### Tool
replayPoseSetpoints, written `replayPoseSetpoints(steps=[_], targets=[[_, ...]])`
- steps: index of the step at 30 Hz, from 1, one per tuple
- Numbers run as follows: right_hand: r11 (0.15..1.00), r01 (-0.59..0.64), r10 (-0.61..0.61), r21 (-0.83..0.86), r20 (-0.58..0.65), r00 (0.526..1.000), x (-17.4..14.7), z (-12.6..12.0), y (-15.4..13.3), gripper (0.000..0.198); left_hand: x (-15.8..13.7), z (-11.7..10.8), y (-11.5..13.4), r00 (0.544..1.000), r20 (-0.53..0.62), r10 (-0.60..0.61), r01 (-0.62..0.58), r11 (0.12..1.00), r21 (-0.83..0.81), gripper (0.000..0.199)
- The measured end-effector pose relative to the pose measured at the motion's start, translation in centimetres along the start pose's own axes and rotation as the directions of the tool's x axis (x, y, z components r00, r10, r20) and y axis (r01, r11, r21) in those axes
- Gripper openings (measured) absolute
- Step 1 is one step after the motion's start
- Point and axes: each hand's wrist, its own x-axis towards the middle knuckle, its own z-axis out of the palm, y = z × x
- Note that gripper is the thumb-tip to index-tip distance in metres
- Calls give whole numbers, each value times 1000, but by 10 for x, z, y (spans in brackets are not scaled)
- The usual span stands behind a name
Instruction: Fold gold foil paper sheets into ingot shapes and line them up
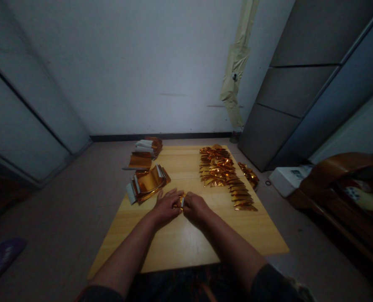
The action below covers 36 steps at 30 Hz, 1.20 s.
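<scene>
Between my two hands, low over the middle of the wooden table (192, 247), is a small piece of gold foil paper (182, 201) with a pale side showing. My left hand (167, 206) holds its left side, the thumb and fingertips close on it. On the other side my right hand (196, 208) is curled, its fingers pinching the paper's right edge. Most of the paper is hidden by my fingers. Close to my left hand lies a stack of curved gold foil sheets (150, 181). Rows of folded gold foil pieces (217, 167) lie to the right.
More foil sheets (140, 160) lie at the table's far left corner. A heap of folded foil (248, 175) sits beyond the right edge. A white box (285, 181), a carved wooden seat (334, 197) and a grey cabinet (279, 92) stand right, with a wall (142, 67) ahead.
</scene>
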Motion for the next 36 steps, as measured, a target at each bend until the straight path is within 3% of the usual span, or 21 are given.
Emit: replayPoseSetpoints(steps=[11,17,23,28,32,36], targets=[[990,-103,121,97,-197,973,-7,8,23,18,-1,-2,2,1000,5,-6,6,1000,3,5],[978,-209,207,6,-161,965,-6,10,9,12,1,0,1,1000,4,-4,4,1000,-3,7],[986,-168,163,-8,-189,968,-6,11,15,20,0,-1,2,1000,-3,1,-1,1000,-2,6],[992,-121,127,37,-265,956,-16,7,11,23,-2,7,7,994,-99,-52,53,998,16,12],[996,-83,86,19,-229,970,-25,13,-3,20,-2,20,16,959,-234,-161,175,984,41,15],[988,-136,120,-71,-198,973,-26,22,-7,27,-1,28,21,929,-295,-223,250,967,55,16]])
